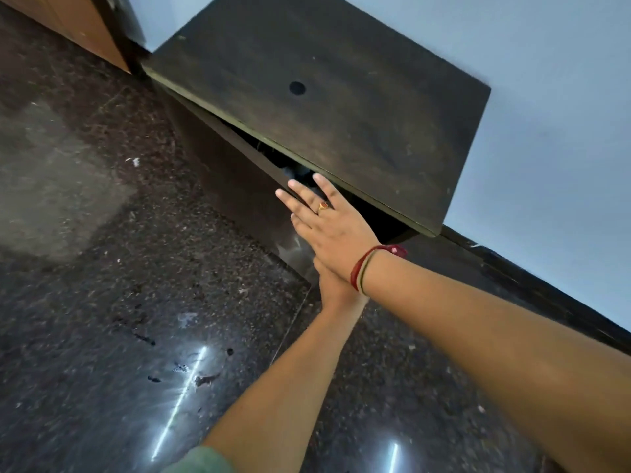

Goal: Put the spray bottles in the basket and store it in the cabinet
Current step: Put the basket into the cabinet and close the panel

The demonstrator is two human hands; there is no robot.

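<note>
A low dark wooden cabinet point(341, 97) stands against the pale wall. Its door point(235, 186) is nearly closed, leaving a narrow dark gap under the top board. A small grey-blue shape point(289, 171) shows in that gap; I cannot tell what it is. The basket and spray bottles are hidden from view. My right hand point(327, 227) lies flat against the door's upper edge with fingers spread, holding nothing. My left hand point(329, 283) sits under the right wrist, against the door, with its fingers hidden.
The floor is dark speckled stone point(136, 302) with light glare and a few small white scraps. A brown wooden door or panel point(78, 25) stands at the far left. A dark skirting strip point(546, 288) runs along the wall to the right.
</note>
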